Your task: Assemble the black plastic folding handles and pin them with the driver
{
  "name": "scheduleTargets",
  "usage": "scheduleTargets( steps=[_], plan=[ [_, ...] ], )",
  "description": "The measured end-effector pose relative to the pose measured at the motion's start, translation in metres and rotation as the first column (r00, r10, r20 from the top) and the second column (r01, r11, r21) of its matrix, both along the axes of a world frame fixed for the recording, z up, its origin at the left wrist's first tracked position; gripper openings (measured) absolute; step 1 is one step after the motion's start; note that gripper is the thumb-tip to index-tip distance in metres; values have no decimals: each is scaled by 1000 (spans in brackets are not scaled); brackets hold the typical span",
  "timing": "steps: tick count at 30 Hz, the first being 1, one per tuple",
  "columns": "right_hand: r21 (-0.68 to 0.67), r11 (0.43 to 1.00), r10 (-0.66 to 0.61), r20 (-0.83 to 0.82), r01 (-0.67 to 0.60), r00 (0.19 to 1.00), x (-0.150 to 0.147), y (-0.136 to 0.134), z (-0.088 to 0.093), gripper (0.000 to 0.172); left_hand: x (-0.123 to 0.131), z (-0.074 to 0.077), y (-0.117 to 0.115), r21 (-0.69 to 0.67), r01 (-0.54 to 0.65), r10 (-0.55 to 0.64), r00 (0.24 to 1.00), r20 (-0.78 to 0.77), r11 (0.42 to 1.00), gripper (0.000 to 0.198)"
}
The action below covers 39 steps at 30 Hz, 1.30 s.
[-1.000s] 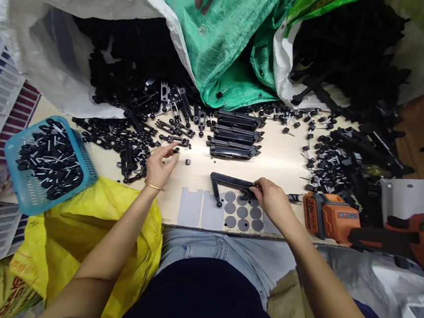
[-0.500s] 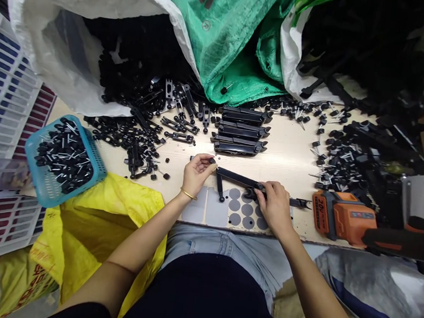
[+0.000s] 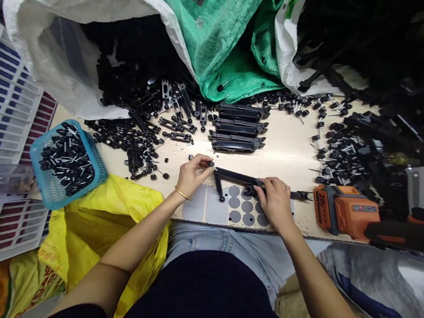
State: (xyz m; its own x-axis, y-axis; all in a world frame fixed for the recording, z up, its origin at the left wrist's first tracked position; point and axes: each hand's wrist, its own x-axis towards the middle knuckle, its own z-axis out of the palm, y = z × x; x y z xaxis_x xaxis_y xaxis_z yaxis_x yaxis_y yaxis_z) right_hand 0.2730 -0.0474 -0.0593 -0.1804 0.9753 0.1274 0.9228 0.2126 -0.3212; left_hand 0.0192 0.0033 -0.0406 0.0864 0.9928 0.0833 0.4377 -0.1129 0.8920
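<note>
Both bare arms reach forward from the near edge, elbows spread wide, so the hands draw close together in the middle of the scene. The left forearm (image 3: 142,234) comes in from the near left and slants right, with the wrist slightly bent. The left hand (image 3: 192,174) is palm down with curled fingers, and its thumb and forefinger tips (image 3: 205,159) pinch a small black piece (image 3: 210,164) at the hand's far right. The right forearm (image 3: 316,282) comes in from the near right and slants left. The right hand (image 3: 275,200) lies palm down, knuckles up, its fingers folded over a black bar (image 3: 235,175) and gripping it. The two hands are near each other but apart.
</note>
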Motion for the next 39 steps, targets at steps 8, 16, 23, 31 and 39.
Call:
scheduleTargets(
  steps=[8, 16, 23, 31, 39],
  plan=[
    [86, 996, -21, -12, 22, 1000, -4, -5, 11, 31, -8, 15, 9, 172, 412, -264, 799, -541, 895, 10],
    [110, 927, 367, -83, -358, 926, -50, 5, 38, 48, -26, 9, 11, 22, 286, -235, 826, -512, 958, 28],
    [-2, 786, 616, 104, -619, 781, -53, 26, 18, 57, 24, 15, -67, -603, 109, -273, 944, -187, 790, 94],
    [0, 830, 546, 206, -558, 812, -56, 38, 9, 63, 49, -3, -47, -578, 6, -294, 866, -405, 816, 87],
    [16, 910, 399, 227, -413, 888, -64, 41, 4, 66, 48, -1, -32, -571, 20, -263, 901, -346, 821, 81]
  ],
)
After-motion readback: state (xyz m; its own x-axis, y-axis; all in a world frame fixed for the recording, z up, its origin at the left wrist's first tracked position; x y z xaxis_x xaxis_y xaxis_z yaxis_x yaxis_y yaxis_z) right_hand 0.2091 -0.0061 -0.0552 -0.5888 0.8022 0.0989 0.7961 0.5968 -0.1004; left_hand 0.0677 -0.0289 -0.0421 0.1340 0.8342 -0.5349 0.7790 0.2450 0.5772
